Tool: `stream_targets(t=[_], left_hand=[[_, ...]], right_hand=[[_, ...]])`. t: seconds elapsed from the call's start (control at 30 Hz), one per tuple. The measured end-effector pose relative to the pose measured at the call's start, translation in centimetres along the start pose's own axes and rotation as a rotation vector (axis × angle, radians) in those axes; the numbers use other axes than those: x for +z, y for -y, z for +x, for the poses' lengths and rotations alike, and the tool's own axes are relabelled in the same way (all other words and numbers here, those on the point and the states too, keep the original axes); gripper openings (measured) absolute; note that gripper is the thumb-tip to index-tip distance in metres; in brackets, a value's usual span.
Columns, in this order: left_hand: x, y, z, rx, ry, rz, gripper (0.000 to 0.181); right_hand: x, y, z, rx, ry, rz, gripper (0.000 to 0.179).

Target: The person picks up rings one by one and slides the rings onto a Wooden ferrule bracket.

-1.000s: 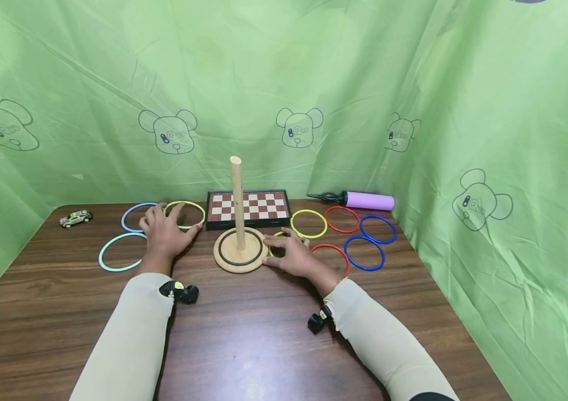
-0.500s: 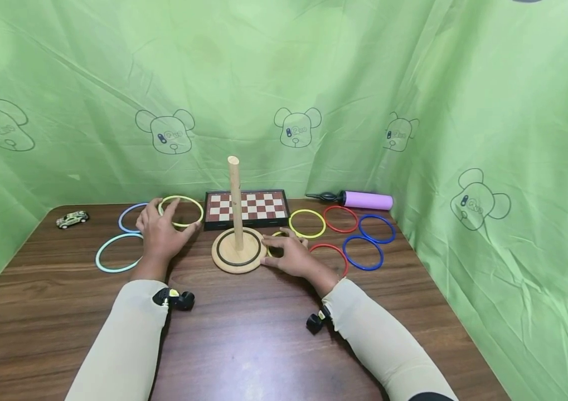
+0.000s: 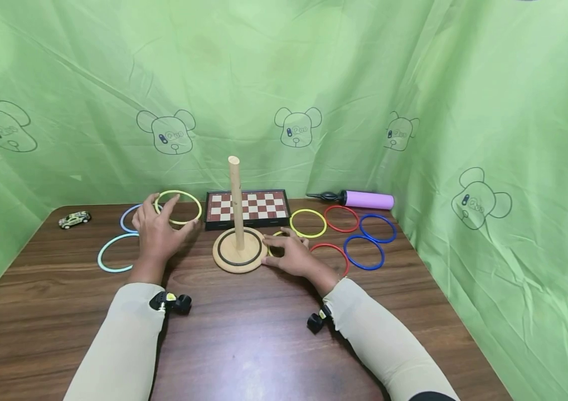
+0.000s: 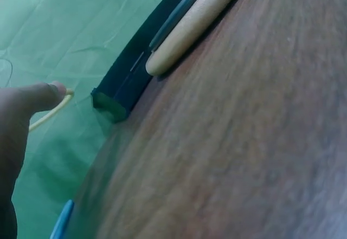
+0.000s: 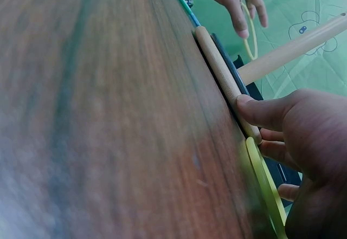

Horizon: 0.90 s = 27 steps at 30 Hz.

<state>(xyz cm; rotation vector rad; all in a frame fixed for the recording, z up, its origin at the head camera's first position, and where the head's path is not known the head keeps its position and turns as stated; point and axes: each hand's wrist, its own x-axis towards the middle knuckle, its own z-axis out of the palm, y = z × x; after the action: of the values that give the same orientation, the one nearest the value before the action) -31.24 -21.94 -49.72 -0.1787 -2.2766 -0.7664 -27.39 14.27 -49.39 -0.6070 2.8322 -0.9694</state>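
a pale yellow ring [image 3: 200, 209] hangs from the left hand [image 3: 155, 231] above the back left of a wood-grain tabletop [image 3: 243, 356], tilted and well apart from the upright wooden post [image 3: 236, 206]. that grip is spread fairly wide, thumb and fingers set on the rim, a hold that likely leaves the ring's middle open. at center, the right hand [image 3: 291, 253] pinches the edge of the post's round base [image 3: 240, 268] in a narrower grip, thumb at the near side, apparently to keep the stand from sliding or tipping. a bright yellow ring [image 5: 264, 182] lies just beside the base, partly hidden by those fingers. 2 light blue rings [image 3: 113, 271] rest at left, while 2 red rings [image 3: 341, 207], 2 dark blue rings [image 3: 364, 269] and 1 other yellow ring [image 3: 309, 211] lie flat at right, seemingly spread out so that rims can be taken singly. a checkered board [image 3: 268, 206] lies behind the base.
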Motion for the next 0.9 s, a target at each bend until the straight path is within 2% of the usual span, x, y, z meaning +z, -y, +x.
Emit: stream_targets(t=[0.17, 0.27, 0.43, 0.63, 0.9], left_hand=[[-0.4, -0.8, 0.5, 0.061, -0.055, -0.036, 0.072], [-0.8, -1.5, 0.9, 0.076, -0.089, -0.062, 0.072], [-1.5, -3.0, 1.7, 0.066, -0.138, -0.103, 0.073], [-2.5, -4.9, 2.6, 0.081, -0.187, -0.175, 0.067], [-3.7, -7.1, 3.3, 0.050, -0.246, -0.342, 0.071]], right_hand=[[0.1, -0.1, 0.1, 0.001, -0.001, -0.008, 0.058], [0.1, 0.0, 0.1, 0.004, 0.003, -0.009, 0.058], [0.0, 0.2, 0.0, 0.008, 0.004, -0.003, 0.058], [-0.1, 0.2, 0.1, 0.004, -0.002, 0.003, 0.058], [0.2, -0.1, 0.0, -0.005, -0.007, 0.000, 0.057]])
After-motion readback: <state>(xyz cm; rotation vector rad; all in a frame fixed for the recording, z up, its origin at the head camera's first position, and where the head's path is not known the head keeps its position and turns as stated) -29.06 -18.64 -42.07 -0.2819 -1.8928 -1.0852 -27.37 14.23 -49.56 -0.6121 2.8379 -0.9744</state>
